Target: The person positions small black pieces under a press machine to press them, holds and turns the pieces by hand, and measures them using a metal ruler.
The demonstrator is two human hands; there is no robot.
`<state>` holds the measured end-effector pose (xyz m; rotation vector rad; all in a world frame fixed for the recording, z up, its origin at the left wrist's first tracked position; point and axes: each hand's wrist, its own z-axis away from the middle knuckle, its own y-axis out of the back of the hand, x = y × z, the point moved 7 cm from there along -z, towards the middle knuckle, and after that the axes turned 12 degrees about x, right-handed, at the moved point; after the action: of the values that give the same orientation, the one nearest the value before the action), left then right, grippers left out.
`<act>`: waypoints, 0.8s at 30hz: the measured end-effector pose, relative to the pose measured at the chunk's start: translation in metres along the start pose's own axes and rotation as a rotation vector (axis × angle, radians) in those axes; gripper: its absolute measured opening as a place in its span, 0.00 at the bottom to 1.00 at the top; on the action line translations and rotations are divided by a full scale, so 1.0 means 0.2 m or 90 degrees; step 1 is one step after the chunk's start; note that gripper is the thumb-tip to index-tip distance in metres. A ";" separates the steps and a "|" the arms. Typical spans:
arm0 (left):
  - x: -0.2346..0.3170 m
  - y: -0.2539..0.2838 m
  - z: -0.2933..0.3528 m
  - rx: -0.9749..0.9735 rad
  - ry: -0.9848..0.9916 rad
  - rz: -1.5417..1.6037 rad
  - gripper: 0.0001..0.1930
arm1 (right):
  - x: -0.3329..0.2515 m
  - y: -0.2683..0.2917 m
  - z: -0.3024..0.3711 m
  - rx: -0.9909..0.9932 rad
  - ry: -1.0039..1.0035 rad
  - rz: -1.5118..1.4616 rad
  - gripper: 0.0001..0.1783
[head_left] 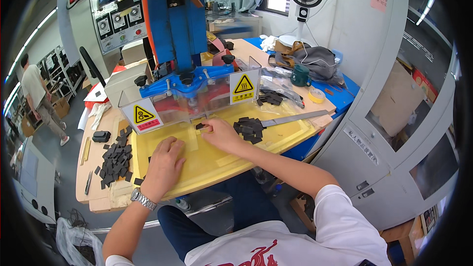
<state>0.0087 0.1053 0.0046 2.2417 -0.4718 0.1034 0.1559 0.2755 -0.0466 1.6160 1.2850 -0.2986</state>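
My right hand (220, 134) is at the front edge of a blue press (185, 78), its fingers closed at the tips on a small black rectangular piece (199, 126). Under it lies a yellow sheet (212, 155) covering the work surface. My left hand (166, 165) rests on that sheet nearer to me, fingers loosely stretched and thumb apart; I see nothing held in it. A heap of black pieces (116, 160) lies left of my left hand. Another pile of them (250, 129) is just right of my right hand, beside a steel ruler (295, 118).
A clear guard (177, 106) with warning signs fronts the press. A utility knife (88, 183) and a black block (101, 136) lie at the left. Tape (316, 95), a green mug (300, 75) and a grey bag (318, 62) stand back right. A person (37, 91) walks far left.
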 end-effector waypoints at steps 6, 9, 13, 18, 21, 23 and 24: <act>0.01 -0.01 -0.02 -0.018 -0.050 0.006 0.23 | -0.03 -0.04 -0.01 0.002 0.007 0.068 0.34; 0.01 -0.06 -0.05 -0.028 -0.077 -0.009 0.22 | -0.08 -0.09 0.01 0.013 0.073 0.132 0.38; 0.00 -0.13 -0.08 -0.034 -0.086 -0.029 0.22 | -0.11 -0.13 0.05 -0.015 0.070 0.209 0.40; -0.05 -0.30 -0.15 0.005 -0.144 -0.097 0.22 | -0.07 -0.13 0.04 0.008 0.090 0.170 0.38; -0.09 -0.36 -0.18 0.021 -0.112 -0.100 0.23 | -0.09 -0.14 0.04 0.001 0.091 0.174 0.39; -0.09 -0.38 -0.18 0.007 -0.098 -0.106 0.23 | -0.10 -0.12 0.05 -0.014 0.089 0.181 0.39; -0.09 -0.39 -0.19 -0.008 -0.085 -0.112 0.24 | -0.09 -0.10 0.05 -0.028 0.087 0.187 0.38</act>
<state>0.0242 0.1847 -0.0309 2.2757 -0.3429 -0.1411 0.1349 0.2552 -0.0495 1.7839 1.1253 0.0210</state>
